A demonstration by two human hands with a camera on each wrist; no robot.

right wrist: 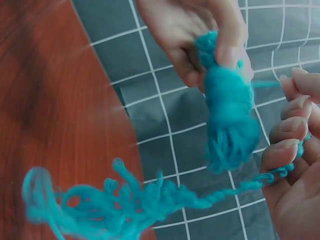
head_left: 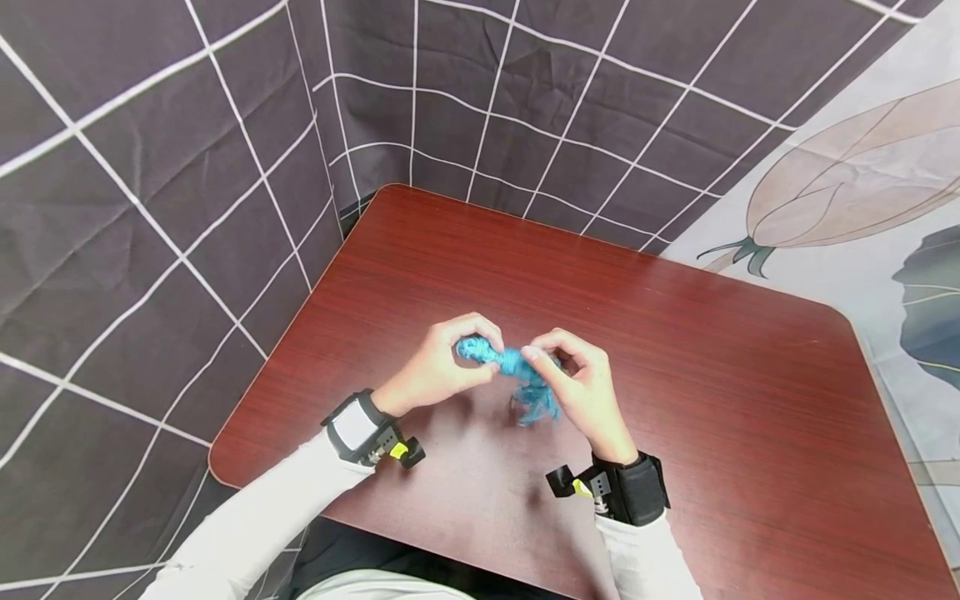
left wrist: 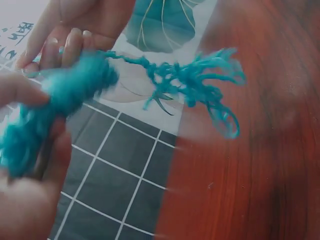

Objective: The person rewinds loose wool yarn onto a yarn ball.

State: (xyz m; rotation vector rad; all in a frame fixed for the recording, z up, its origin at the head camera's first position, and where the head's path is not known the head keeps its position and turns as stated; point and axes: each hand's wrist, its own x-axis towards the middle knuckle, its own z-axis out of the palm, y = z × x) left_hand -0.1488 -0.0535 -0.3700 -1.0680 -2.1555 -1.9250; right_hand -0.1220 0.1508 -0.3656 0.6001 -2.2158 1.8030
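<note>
A small bundle of turquoise yarn is held above the table by my left hand, thumb and fingers pinching one end. In the right wrist view, wraps circle the middle of the bundle and loose loops show at its lower end. A taut strand runs from it to the thumb and fingertip of my right hand. Those curled right fingers also hold a twisted length, from which a tangled tail of yarn hangs. Parts of the bundle look blurred in the left wrist view.
The reddish-brown wooden table lies under both hands. Dark cloth with a white grid hangs behind and to the left. On the right is a pale cloth with a plant print.
</note>
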